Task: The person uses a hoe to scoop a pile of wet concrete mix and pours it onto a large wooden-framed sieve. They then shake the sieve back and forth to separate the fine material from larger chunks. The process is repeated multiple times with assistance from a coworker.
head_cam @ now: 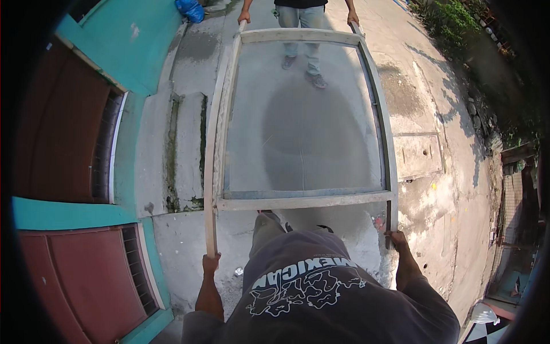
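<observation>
A large wooden frame with a fine mesh screen [300, 124] stretches out in front of me, its long side rails reaching past the cross bars as handles. My left hand [211, 262] is closed round the near end of the left wooden rail [211, 228]. On the other side, my right hand [397, 240] grips the near end of the right rail [394, 215]. Beyond the far cross bar, a person in jeans [300, 17] holds the two far rail ends, one in each hand. The person's legs and shoes show through the mesh.
Turquoise walls [129, 38] with brown and reddish doors line the left, beside a raised concrete step [189, 150]. A blue plastic bag [190, 10] lies at the upper left. Concrete paving [429, 103] runs along the right, edged by plants [455, 19] and rubble.
</observation>
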Demonstrator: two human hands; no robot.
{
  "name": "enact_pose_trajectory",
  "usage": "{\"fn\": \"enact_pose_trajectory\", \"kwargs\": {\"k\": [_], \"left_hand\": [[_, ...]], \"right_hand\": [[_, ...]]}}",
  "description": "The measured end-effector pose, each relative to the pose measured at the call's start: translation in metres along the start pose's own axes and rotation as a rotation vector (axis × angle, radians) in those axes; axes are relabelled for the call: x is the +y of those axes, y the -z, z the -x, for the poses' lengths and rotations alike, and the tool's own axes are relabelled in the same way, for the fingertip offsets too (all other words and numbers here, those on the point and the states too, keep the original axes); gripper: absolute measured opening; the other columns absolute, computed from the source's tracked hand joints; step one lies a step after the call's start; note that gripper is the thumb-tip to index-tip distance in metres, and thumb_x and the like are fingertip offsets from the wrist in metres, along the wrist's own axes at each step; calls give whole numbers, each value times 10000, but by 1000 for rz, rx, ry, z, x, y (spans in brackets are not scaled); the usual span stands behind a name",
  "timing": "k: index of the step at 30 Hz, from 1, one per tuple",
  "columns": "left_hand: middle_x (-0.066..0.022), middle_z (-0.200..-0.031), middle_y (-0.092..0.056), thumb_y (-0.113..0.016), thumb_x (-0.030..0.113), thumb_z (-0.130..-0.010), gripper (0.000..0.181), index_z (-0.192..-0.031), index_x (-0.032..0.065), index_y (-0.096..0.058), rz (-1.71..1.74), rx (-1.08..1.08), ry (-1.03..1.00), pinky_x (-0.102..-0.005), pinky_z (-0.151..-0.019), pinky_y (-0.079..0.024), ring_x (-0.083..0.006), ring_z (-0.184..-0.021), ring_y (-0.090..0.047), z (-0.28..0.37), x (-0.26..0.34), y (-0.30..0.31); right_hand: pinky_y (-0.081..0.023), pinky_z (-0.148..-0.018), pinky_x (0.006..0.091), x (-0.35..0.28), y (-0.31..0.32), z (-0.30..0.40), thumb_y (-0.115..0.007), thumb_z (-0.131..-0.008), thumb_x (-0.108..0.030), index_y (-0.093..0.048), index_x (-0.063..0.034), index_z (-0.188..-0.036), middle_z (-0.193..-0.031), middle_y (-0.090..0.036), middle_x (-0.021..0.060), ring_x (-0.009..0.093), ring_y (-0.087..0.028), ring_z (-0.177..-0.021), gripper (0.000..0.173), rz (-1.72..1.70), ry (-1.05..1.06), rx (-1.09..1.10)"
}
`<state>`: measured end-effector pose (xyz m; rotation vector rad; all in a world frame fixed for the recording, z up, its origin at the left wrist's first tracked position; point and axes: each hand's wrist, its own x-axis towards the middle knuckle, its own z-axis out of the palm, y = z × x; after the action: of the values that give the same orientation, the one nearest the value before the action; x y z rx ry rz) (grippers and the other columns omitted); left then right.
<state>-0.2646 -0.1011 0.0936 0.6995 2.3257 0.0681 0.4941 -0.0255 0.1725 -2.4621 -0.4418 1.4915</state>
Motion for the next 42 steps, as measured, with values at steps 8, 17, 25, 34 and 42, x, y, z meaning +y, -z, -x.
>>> {"fn": "enact_pose_trajectory", "kwargs": {"k": [8, 17, 25, 34, 42], "left_hand": [[-243, -807, -597, -695, 363, -601, 557, -860, -99, -523, -2, 125, 27, -401, -675, -471, -350, -788, -599, 117, 7, -35], [-269, -901, -573, -690, 376, -616, 607, -969, -71, -480, 71, 59, 57, -403, -743, -453, -382, -885, -564, 214, -9, -150], [-261, -931, -559, -692, 371, -631, 616, -996, -66, -457, 153, -55, 122, -420, -744, -443, -382, -899, -554, 226, -61, -257], [-244, -922, -561, -667, 343, -676, 573, -1019, -63, -453, 84, 1, 99, -430, -709, -444, -380, -869, -562, 166, -95, -347], [-257, -880, -573, -656, 339, -685, 510, -983, -25, -459, 128, 60, 97, -421, -686, -444, -403, -852, -562, 107, -96, -453]], "right_hand": [[-387, -485, 293, 75, 55, -56, -612, -657, -180, -551, 5, -836, -652, -536, 44, 158, -503, -540, 265, 1, 112, -41], [-383, -485, 311, 109, 171, -70, -636, -632, -182, -552, -7, -833, -645, -508, 38, 160, -487, -544, 279, 107, 53, 10], [-369, -444, 311, 181, 200, -112, -668, -627, -150, -556, -28, -846, -627, -494, 25, 152, -462, -492, 275, 81, -72, 24], [-429, -707, 487, 220, 132, -217, -661, -680, -194, -462, -87, -1045, -953, -477, 91, 274, -488, -887, 428, 116, -300, -45], [-371, -790, 537, 250, 84, -336, -653, -695, -235, -412, -169, -1116, -1118, -396, 95, 314, -386, -1053, 490, 114, -351, -7]]}}
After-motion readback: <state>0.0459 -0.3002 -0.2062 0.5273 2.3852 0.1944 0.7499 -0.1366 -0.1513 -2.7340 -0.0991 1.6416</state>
